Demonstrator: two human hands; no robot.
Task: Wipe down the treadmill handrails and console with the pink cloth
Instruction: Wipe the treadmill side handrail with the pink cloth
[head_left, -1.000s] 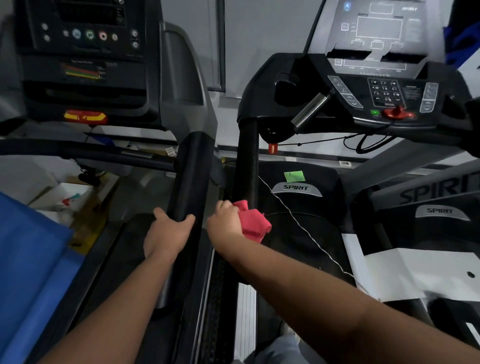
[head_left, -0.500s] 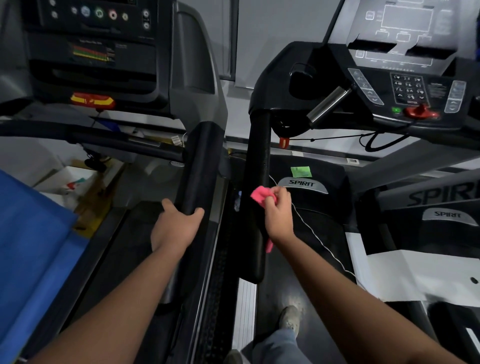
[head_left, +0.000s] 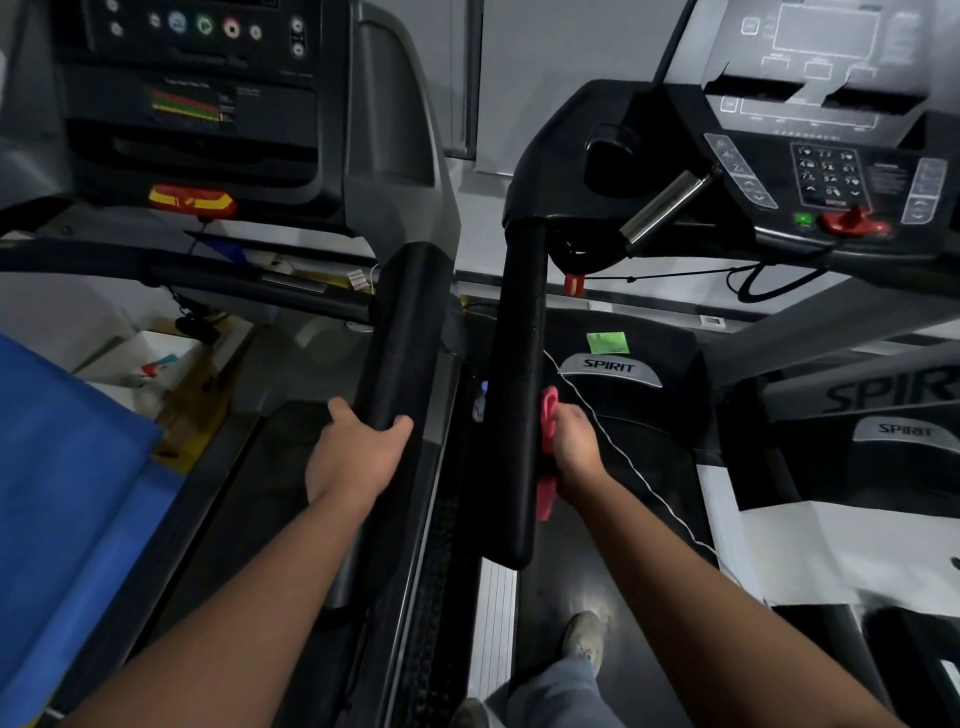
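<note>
My right hand (head_left: 574, 447) presses the pink cloth (head_left: 546, 452) against the right side of a black padded handrail (head_left: 517, 374) of the right-hand treadmill. The cloth is bunched between palm and rail, with a strip hanging below the hand. That treadmill's console (head_left: 826, 156) with keypad and red stop key sits at the upper right. My left hand (head_left: 353, 457) grips the lower end of the neighbouring treadmill's black handrail (head_left: 405, 332).
The left treadmill's console (head_left: 197, 104) fills the upper left. A blue panel (head_left: 62, 493) stands at the left edge. A thin white cord (head_left: 623, 457) runs across the right belt. My shoe (head_left: 584, 639) stands on the belt. A chrome grip bar (head_left: 665, 208) juts from the right console.
My right hand moved the cloth from the left side of the handrail over to its right side and slid it lower along the rail. The left hand kept its grip.
</note>
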